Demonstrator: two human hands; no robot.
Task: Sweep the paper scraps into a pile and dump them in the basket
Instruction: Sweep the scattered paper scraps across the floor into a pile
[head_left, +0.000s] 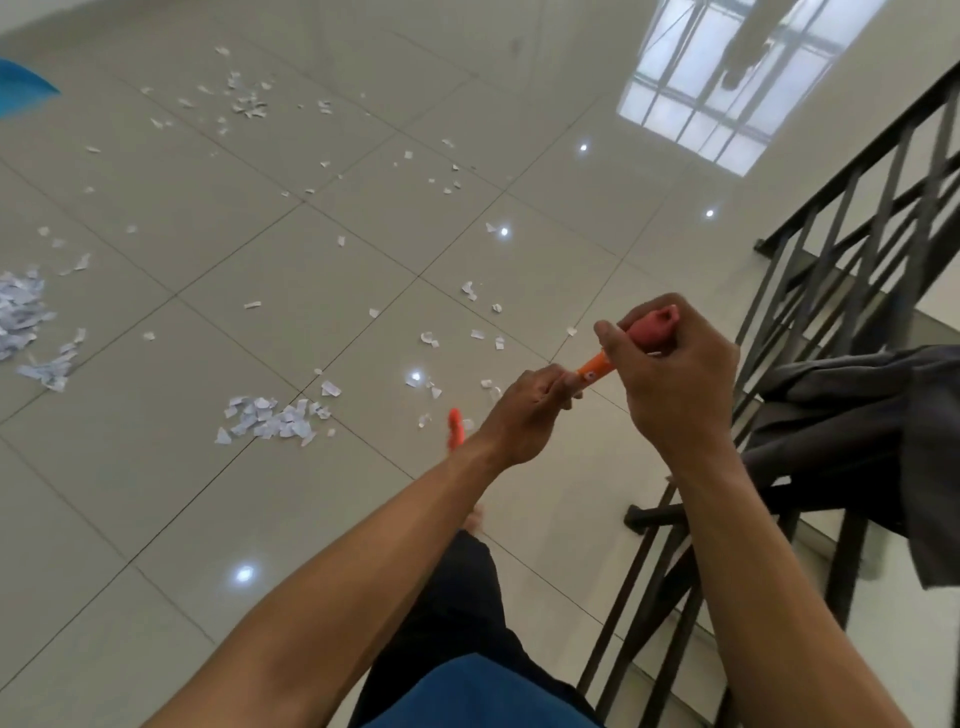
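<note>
Both hands are up on the orange handle (592, 370), a slim, smooth stick slanting down and away to the left. The right hand (670, 364) is clamped round its top end, fingers wrapped over a rounded pinkish-red cap (660, 325). The left hand (524, 415) grips the shaft just below, fingers curled over it, and only a short orange stretch shows between the two fists. A bit more orange peeks out beside the left wrist; the working end is hidden.

The paper scraps (270, 420) lie out on the floor (156, 519), ahead of the hands and off to the left. One small heap sits near the left hand, a bigger one is cut by the left edge, and a looser cluster lies far up the tiles. Single bits are dotted between them, some just beyond the knuckles. They are torn, ragged, white and pale blue-grey.

The floor is glossy pale grey tile with thin dark joints, mirroring a window and spots of light. On the right a black metal railing (857, 260) with slanted bars runs close beside the right arm, and a limp grey cloth (883, 415) is draped over it. A blue shape (21, 83) pokes in at the upper left edge; what it is I cannot tell. Below the arms, a dark trouser leg and a bare foot (475, 517) stand on the tiles.
</note>
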